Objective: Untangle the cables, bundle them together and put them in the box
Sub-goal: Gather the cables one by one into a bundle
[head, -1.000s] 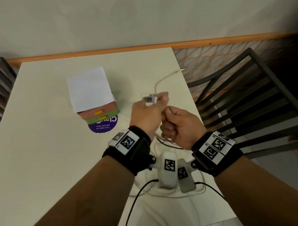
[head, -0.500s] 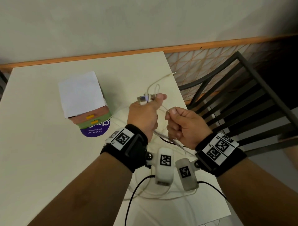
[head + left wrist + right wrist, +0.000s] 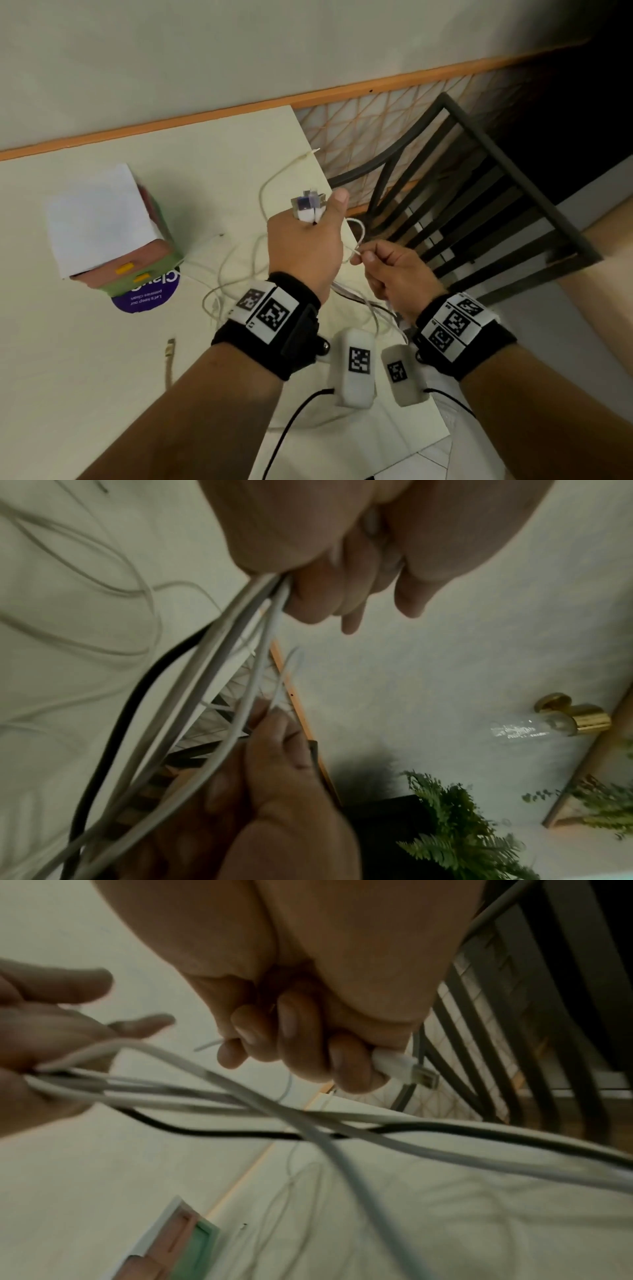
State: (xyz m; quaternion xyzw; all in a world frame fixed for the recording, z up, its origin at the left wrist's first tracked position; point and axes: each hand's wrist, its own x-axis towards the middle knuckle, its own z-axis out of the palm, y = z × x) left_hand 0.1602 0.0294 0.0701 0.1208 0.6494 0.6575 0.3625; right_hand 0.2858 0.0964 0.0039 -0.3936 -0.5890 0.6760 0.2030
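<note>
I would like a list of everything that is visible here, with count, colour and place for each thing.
table: one, cream, under everything.
box: one, white top with pink and green layers, far left on the table.
sticker: one, purple, round, partly under the box.
plugs: several, white and silver, gathered in the left hand.
cables: several white and one black, running from the left hand down to the table.
loose cable end: one, beige, on the table near the left forearm.
chair: one, dark, right of the table.
plants: count unclear, green, by the wall.
wrist cameras: two, white, under the wrists.
left hand: grips the plugs.
right hand: pinches a white cable, with a plug in its fingers.
</note>
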